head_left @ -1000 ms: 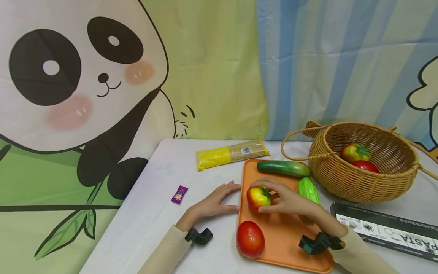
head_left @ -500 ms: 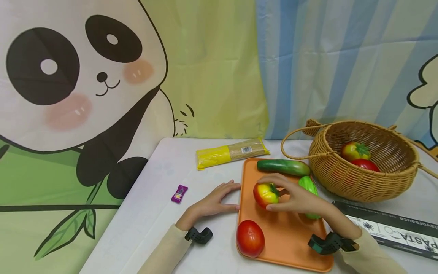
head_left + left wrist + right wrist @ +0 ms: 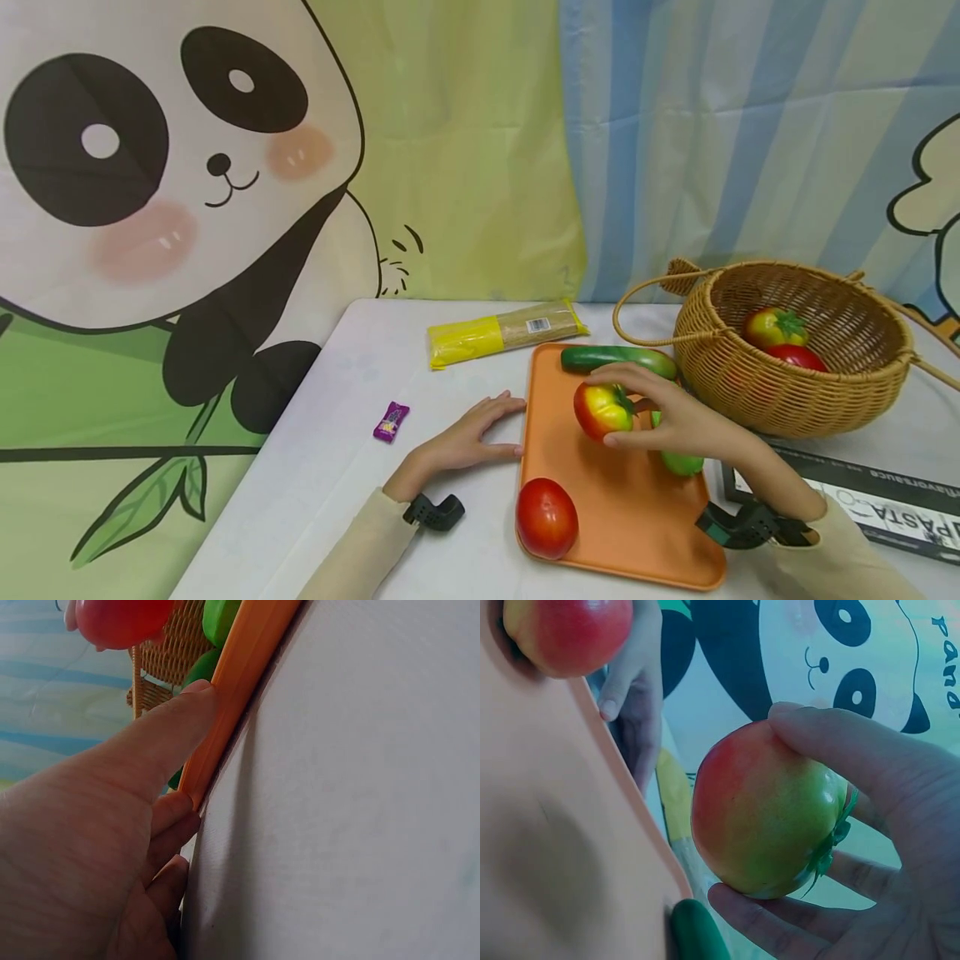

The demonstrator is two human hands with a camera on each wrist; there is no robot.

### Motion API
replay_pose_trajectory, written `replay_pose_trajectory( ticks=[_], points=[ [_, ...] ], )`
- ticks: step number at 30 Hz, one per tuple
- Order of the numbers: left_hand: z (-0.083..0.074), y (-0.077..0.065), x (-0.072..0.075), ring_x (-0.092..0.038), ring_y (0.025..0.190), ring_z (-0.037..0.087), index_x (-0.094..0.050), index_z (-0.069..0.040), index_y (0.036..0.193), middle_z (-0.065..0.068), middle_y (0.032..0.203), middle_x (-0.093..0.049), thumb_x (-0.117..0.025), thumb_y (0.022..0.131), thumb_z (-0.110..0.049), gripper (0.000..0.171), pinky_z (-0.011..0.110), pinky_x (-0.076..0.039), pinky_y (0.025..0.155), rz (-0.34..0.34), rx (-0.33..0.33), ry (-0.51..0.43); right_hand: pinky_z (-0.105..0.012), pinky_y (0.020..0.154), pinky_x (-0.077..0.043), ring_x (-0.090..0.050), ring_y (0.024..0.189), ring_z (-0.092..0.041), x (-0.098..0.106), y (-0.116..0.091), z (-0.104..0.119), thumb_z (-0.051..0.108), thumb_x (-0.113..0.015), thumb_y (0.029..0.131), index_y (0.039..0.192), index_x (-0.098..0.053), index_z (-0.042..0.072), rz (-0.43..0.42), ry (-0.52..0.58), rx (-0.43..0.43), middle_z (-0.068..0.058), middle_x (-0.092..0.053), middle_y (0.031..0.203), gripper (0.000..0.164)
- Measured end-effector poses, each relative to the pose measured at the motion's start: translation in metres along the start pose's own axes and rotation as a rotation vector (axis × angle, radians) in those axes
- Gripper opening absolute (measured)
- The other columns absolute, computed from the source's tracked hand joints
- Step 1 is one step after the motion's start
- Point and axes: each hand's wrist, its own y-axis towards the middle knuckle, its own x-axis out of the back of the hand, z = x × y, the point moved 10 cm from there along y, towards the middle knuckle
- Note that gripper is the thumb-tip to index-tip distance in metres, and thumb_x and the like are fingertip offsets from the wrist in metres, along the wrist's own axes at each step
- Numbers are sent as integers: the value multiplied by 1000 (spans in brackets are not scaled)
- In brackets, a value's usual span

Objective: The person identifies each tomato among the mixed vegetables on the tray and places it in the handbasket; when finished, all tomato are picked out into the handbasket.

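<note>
My right hand (image 3: pixel 671 421) holds a red-and-yellow tomato (image 3: pixel 600 412) with green leaves, pinched between thumb and fingers. The tomato hangs above the orange tray (image 3: pixel 637 529), which shows a shadow below. My left hand (image 3: pixel 467 435) lies at the tray's left edge; in the left wrist view its thumb (image 3: pixel 169 724) touches the orange rim (image 3: pixel 240 682). A red tomato (image 3: pixel 547 518) sits in the near left corner of the tray. Along the far end lies a dark green cucumber (image 3: pixel 611 359). A light green vegetable (image 3: pixel 681 463) is partly hidden behind my right hand.
A wicker basket (image 3: pixel 795 404) with a red-yellow tomato (image 3: pixel 772 327) and a red item (image 3: pixel 798 357) stands back right. Near it lies a black-and-white pasta box (image 3: pixel 877 500). A yellow noodle packet (image 3: pixel 502 333) is behind the tray; a purple wrapped sweet (image 3: pixel 391 422) lies left.
My right hand has moved right and slightly away from me, raising the red-and-yellow tomato off the tray. The left hand stays at the tray's edge.
</note>
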Motion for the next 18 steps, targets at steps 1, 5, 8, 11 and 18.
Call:
replay_pose_trajectory(
  ticks=[1,5,8,11,18],
  points=[
    [0,0,0,-11,150,18,-39,-27,149,-2,160,-27,-70,88,-43,70,47,-10,121,0,-1,-1,-30,81,-55,-49,117,-8,2,0,1,23,-80,82,138,-53,20,-4,-11,2,-9,-48,141,62],
    [1,0,1,-12,150,19,-39,-25,150,0,160,-28,-70,88,-43,71,47,-10,121,-5,-13,6,-31,79,-55,-49,117,-8,10,-2,4,22,-80,82,138,-53,20,-8,-39,15,-8,-49,140,62],
    [0,0,3,-13,150,19,-40,-22,149,1,158,-31,-70,88,-41,71,47,-10,121,-18,-34,14,-31,79,-55,-48,118,-7,17,-2,6,21,-81,82,138,-53,20,-4,-51,19,-5,-49,140,62],
    [-1,0,3,-13,150,19,-40,-22,149,1,158,-32,-70,88,-41,71,46,-9,122,-20,-38,15,-31,79,-56,-46,119,-5,24,-4,9,19,-81,81,138,-53,18,-4,-65,36,-5,-49,140,63],
    [4,1,0,-10,150,15,-38,-28,150,-4,160,-26,-69,88,-45,71,44,-9,122,8,13,10,-24,82,-55,-43,119,1,43,-12,15,9,-81,79,139,-52,13,-33,-66,62,-8,-47,140,67]
  ],
)
